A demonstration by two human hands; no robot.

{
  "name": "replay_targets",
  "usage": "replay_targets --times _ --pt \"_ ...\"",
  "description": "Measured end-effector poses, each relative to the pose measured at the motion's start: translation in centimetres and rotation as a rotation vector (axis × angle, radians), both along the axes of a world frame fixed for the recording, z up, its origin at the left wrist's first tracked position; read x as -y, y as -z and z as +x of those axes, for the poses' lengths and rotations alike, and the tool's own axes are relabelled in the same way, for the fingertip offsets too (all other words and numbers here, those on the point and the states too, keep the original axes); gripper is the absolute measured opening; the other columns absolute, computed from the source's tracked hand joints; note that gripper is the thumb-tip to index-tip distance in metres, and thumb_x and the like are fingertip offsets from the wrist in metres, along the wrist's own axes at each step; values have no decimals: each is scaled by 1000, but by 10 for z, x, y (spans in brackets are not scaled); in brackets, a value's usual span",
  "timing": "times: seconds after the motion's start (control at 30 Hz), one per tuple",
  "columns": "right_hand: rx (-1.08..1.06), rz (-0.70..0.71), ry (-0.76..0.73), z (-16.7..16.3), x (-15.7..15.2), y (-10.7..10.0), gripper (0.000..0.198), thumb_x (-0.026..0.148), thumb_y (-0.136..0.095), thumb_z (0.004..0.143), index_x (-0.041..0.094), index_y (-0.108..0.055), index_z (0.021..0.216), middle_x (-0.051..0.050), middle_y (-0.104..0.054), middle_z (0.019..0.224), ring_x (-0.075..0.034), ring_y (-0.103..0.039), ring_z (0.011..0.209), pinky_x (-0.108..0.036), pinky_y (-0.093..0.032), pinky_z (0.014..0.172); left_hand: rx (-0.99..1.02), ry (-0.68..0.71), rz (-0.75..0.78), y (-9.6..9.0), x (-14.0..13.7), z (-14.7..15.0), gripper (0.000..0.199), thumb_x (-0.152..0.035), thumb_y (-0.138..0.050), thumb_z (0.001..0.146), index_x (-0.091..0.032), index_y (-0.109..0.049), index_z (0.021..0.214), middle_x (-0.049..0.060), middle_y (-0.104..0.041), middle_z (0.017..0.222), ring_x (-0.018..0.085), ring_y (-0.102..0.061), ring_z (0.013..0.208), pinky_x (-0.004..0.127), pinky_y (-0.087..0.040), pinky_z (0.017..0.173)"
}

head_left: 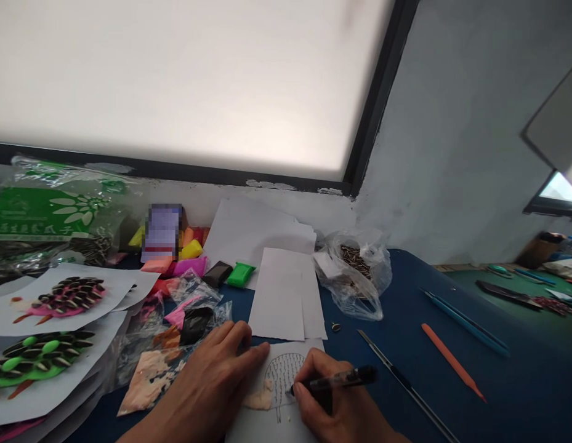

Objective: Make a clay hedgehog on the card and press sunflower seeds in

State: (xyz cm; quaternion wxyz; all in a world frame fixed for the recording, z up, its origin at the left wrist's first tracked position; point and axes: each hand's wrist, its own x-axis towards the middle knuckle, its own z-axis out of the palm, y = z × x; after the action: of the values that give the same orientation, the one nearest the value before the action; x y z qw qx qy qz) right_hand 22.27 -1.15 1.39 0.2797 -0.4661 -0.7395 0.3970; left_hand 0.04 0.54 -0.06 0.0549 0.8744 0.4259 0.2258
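My right hand (334,394) grips a black pen (343,377), its tip on a white sheet (253,427) in front of me. On that sheet is a drawing (282,376) of a rounded body filled with short wavy strokes, with thin legs below it. A flat peach-coloured piece of clay (259,399) lies at the drawing's left side. Resting on the left part of the sheet, my left hand (225,363) is open, thumb stretched toward the drawing and fingers loosely bent. Its palm is hidden from view.
Seed-and-clay pictures (71,301) are stacked at left, near a green seed bag (31,209). Coloured clay packets (241,274) and a phone (162,231) lie behind. Blank papers (281,295) sit ahead. To the right are a seed bag (354,271), tweezers (465,323), an orange tool (452,360) and a craft knife (406,381).
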Motion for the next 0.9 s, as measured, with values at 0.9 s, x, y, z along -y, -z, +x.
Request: replay_targets --times 0.9 --pt "-23 -15 24 -1 1 -5 15 32 -52 82 21 -46 75 1 -52 63 -13 -48 54 -25 -34 51 -16 1 -23 -2 2 0 27 -13 -43 96 -25 -64 108 6 -53 100 23 -49 88 34 -42 74"
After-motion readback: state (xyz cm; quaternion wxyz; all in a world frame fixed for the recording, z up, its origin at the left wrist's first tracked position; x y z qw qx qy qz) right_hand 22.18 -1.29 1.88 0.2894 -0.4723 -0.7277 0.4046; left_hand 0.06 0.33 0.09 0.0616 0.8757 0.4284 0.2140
